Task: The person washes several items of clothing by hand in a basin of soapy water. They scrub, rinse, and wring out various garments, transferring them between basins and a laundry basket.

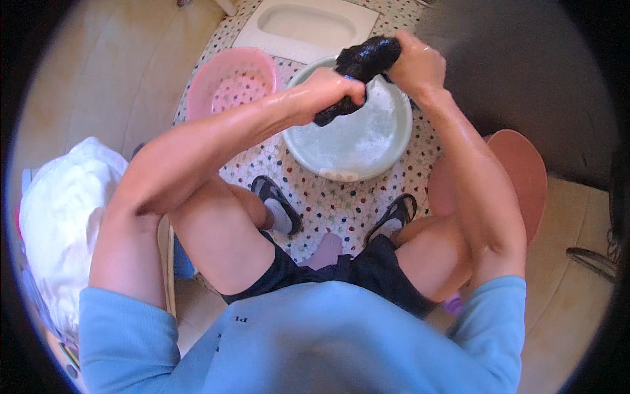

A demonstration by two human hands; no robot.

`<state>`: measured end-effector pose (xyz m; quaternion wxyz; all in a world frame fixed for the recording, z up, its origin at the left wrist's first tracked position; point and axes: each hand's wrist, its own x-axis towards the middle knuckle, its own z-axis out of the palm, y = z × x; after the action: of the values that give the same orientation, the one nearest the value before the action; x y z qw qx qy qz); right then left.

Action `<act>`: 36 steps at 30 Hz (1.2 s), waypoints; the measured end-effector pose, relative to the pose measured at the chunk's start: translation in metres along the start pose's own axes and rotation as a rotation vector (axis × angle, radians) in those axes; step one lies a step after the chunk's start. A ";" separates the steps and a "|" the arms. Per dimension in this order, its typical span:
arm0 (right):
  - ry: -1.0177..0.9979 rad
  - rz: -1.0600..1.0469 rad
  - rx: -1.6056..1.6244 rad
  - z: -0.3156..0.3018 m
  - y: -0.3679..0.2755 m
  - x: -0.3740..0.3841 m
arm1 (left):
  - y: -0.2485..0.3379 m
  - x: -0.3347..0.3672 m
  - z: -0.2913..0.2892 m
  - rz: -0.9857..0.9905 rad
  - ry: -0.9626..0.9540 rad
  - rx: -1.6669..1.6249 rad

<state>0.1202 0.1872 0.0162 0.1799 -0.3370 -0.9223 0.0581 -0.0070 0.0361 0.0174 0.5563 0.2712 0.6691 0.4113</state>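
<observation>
A wet, bunched-up black cloth (369, 58) stretches between my two hands, above the far side of a pale green basin (289, 141). My left hand (330, 90) is closed round its lower left part, and a loose end hangs below the fist. At the upper right end, my right hand (419, 64) grips the cloth in a fist. The cloth looks twisted and shiny with water. Below it, the basin holds cloudy water (348, 141) with white suds. What kind of garment the cloth is, I cannot make out.
A pink translucent basin (234, 82) stands left of the green one. Beyond lies a white squat toilet (305, 29). A reddish-pink basin (525, 174) is beside my right forearm. White fabric (69, 223) is piled at the left. The floor (315, 217) is speckled mosaic; a dark panel (518, 85) rises at right.
</observation>
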 end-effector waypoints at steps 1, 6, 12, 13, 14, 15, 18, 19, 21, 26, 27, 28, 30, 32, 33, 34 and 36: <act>0.030 0.011 -0.017 -0.003 0.002 0.008 | 0.012 -0.006 0.003 -0.062 -0.075 -0.140; 0.208 -0.102 0.045 0.019 -0.003 0.024 | 0.008 0.001 -0.011 -0.086 -0.125 -0.246; 0.396 -0.119 0.162 0.015 -0.003 0.019 | 0.027 -0.009 0.002 -0.135 -0.431 -0.611; 0.431 -0.100 0.193 0.018 0.000 0.021 | 0.030 -0.007 0.007 -0.109 -0.517 -0.690; 0.465 -0.081 0.224 0.022 0.000 0.025 | 0.033 -0.007 0.009 -0.080 -0.603 -0.769; 0.494 -0.067 0.251 0.023 -0.004 0.027 | 0.035 -0.007 0.008 -0.074 -0.615 -0.791; 0.495 0.045 0.321 0.026 -0.014 0.027 | 0.047 -0.010 0.018 0.004 -0.701 -0.891; 0.459 0.080 0.352 0.026 -0.014 0.026 | 0.050 -0.011 0.022 0.032 -0.712 -0.915; 0.394 0.150 0.406 0.026 -0.012 0.028 | 0.049 0.002 0.025 0.062 -0.822 -0.976; 0.098 0.307 0.361 0.028 -0.021 0.024 | 0.036 0.028 -0.038 0.030 -0.371 -0.228; 0.041 0.266 0.282 0.015 -0.030 0.020 | 0.035 0.029 -0.059 0.041 -0.309 0.024; -0.020 0.205 0.217 0.013 -0.035 0.014 | 0.033 0.030 -0.083 0.048 -0.239 0.268; -0.137 0.150 0.219 0.009 -0.052 0.007 | 0.022 0.034 -0.124 0.216 -0.105 0.601; -0.297 0.110 0.281 0.008 -0.076 0.001 | -0.010 0.036 -0.149 0.289 -0.070 0.691; -0.319 0.122 0.295 0.013 -0.089 -0.002 | -0.034 0.039 -0.156 0.320 0.015 0.655; -0.279 0.128 0.330 0.022 -0.095 -0.010 | -0.061 0.039 -0.153 0.355 0.094 0.619; -0.344 0.088 0.394 0.030 -0.102 -0.018 | -0.115 0.030 -0.150 0.546 0.186 0.400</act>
<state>0.0610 0.0982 0.0065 0.0800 -0.3205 -0.8946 0.3008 -0.1483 -0.0354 -0.0899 0.2983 0.5054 0.6870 0.4286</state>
